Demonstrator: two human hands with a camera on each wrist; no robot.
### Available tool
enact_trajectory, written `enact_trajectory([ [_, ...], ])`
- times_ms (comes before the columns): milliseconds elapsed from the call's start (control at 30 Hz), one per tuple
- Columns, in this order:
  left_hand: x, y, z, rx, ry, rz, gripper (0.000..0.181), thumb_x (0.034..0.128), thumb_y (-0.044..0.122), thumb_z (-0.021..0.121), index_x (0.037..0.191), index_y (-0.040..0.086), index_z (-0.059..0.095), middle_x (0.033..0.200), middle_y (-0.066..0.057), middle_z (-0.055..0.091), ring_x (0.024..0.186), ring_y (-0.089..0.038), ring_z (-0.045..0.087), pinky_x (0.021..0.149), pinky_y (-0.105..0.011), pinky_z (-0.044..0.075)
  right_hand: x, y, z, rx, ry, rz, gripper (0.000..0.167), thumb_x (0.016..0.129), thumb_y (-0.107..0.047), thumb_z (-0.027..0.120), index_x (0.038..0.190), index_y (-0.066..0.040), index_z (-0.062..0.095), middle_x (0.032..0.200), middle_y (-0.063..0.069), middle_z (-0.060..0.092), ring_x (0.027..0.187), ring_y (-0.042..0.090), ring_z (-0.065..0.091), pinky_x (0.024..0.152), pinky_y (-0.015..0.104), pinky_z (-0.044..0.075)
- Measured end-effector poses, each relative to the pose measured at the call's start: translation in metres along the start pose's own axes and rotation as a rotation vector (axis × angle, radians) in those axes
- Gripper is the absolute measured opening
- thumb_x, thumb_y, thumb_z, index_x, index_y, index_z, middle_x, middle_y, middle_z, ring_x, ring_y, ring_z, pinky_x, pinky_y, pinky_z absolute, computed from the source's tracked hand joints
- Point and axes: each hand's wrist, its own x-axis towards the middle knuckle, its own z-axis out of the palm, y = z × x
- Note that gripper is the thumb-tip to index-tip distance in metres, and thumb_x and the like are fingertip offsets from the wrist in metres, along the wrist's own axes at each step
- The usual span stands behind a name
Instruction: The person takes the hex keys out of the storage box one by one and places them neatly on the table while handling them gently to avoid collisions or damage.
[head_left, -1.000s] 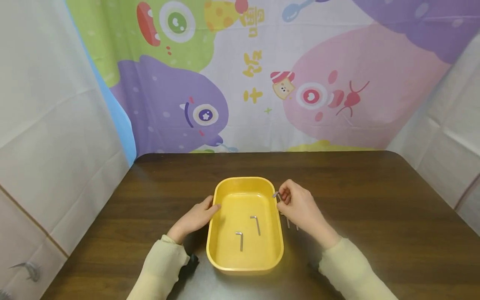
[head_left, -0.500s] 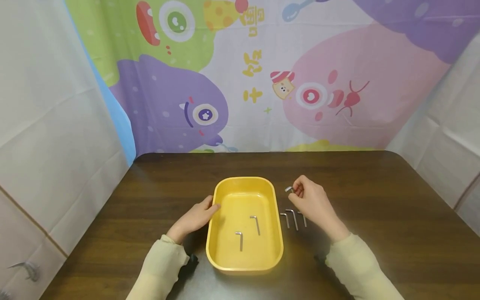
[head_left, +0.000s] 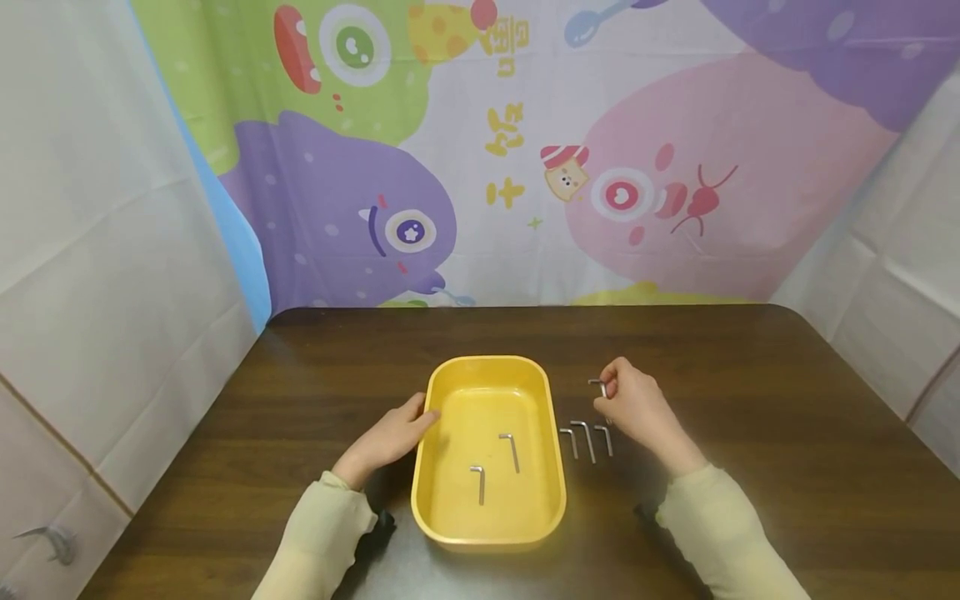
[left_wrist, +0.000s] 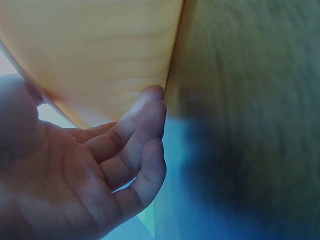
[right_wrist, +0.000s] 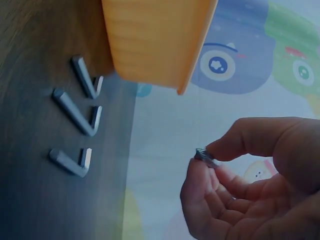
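Note:
A yellow rectangular tub (head_left: 489,521) stands on the table with two hex keys inside, one (head_left: 511,452) farther back and one (head_left: 478,485) nearer. My left hand (head_left: 390,433) holds the tub's left wall, thumb over the rim; in the left wrist view its fingers (left_wrist: 145,120) lie along the outside. My right hand (head_left: 637,404) pinches another hex key (head_left: 602,387) between thumb and fingers, just above the table right of the tub. Only its end (right_wrist: 204,156) shows in the right wrist view. Three more hex keys (head_left: 584,442) lie beside the tub, below that hand.
The dark wooden table (head_left: 352,350) has a printed curtain (head_left: 510,275) behind its far edge. Pale cloth hangs at both sides. The tub's wall (right_wrist: 155,45) rises close to the three loose hex keys.
My right hand has moved right from the tub's rim, carrying the pinched hex key, and lowered slightly. The three hex keys on the table came into full view. My left hand stayed still.

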Motion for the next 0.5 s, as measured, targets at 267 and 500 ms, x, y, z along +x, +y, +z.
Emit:
enact_trajectory([
  [267, 0.000, 0.000, 0.001, -0.007, -0.004, -0.010, 0.037, 0.0953, 0.032, 0.041, 0.124, 0.009, 0.044, 0.089, -0.005, 0.061, 0.075, -0.015, 0.056, 0.074, -0.033, 0.044, 0.003, 0.015, 0.002, -0.072, -0.110, 0.008, 0.024, 0.073, -0.005, 0.059, 0.095, 0.000, 0.052, 0.073, 0.006, 0.050, 0.060, 0.017, 0.047, 0.054, 0.028, 0.036],
  [500, -0.001, 0.000, 0.000, -0.015, -0.006, -0.001, 0.040, 0.0952, 0.032, 0.041, 0.127, 0.008, 0.043, 0.095, -0.006, 0.062, 0.078, -0.015, 0.057, 0.076, -0.036, 0.045, 0.004, 0.025, 0.005, -0.056, -0.203, 0.126, 0.020, 0.075, -0.004, 0.058, 0.092, 0.001, 0.050, 0.075, 0.010, 0.054, 0.053, 0.014, 0.054, 0.053, 0.028, 0.043],
])
